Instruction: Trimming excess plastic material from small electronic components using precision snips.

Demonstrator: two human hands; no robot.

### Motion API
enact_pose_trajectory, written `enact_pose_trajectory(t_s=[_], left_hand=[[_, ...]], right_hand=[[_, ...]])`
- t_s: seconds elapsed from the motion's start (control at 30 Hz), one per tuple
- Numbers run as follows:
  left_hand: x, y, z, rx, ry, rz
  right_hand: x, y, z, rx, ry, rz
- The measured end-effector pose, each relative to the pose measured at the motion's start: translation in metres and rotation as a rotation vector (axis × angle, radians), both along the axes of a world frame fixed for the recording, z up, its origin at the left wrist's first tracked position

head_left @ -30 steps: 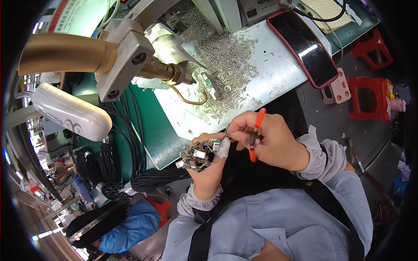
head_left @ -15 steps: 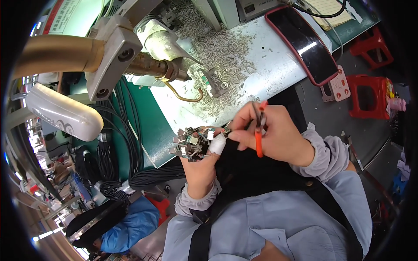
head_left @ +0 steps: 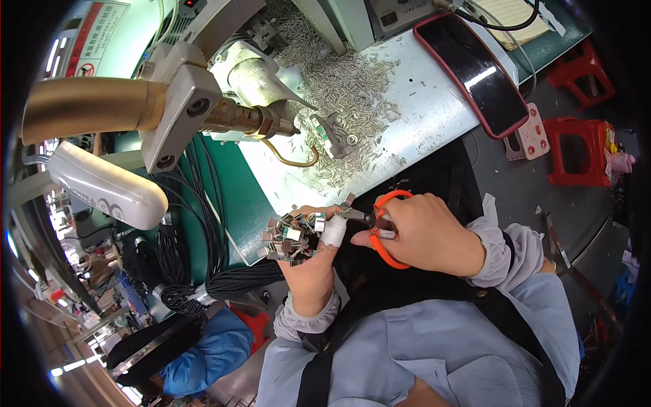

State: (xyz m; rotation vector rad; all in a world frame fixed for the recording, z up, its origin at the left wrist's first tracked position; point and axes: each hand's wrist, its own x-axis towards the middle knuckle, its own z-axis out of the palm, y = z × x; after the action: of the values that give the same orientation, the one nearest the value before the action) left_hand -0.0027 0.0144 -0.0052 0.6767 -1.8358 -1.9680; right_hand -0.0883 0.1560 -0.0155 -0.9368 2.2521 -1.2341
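My left hand (head_left: 306,275) is closed around a bunch of small metal-shelled connectors (head_left: 291,234), some with green circuit boards showing. White tape (head_left: 332,233) wraps its thumb. In my right hand (head_left: 434,234) is a pair of orange-handled scissors (head_left: 381,249), with fingers around the handle loops. The scissor blades point left, and their tips are by the left thumb, next to one connector that stands apart from the bunch. Whether the tips touch it I cannot tell. The cables below the connectors are hidden by the left hand.
Many small metal pieces (head_left: 359,88) lie scattered over the white work surface (head_left: 434,102) ahead. A soldering machine arm (head_left: 237,119) and a lamp (head_left: 108,186) reach in from the left. A phone (head_left: 475,74) lies at right. Black cable bundles (head_left: 237,278) hang at left; red stools (head_left: 576,149) stand at right.
The scissors have swung from upright within my right palm to pointing left, their handles now spread and blades at the left thumb. My left hand has shifted slightly left and down.
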Motion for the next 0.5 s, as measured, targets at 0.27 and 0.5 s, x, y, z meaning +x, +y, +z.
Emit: enact_pose_trajectory(t_s=[0.27, 0.5], left_hand=[[-0.040, -0.039, 0.009, 0.640, -0.106, -0.191], [-0.070, -0.048, 0.003, 0.634, -0.122, -0.147]], right_hand=[[-0.015, -0.007, -0.015, -0.289, -0.287, -0.102], [-0.062, -0.044, -0.005, -0.382, -0.299, -0.243]])
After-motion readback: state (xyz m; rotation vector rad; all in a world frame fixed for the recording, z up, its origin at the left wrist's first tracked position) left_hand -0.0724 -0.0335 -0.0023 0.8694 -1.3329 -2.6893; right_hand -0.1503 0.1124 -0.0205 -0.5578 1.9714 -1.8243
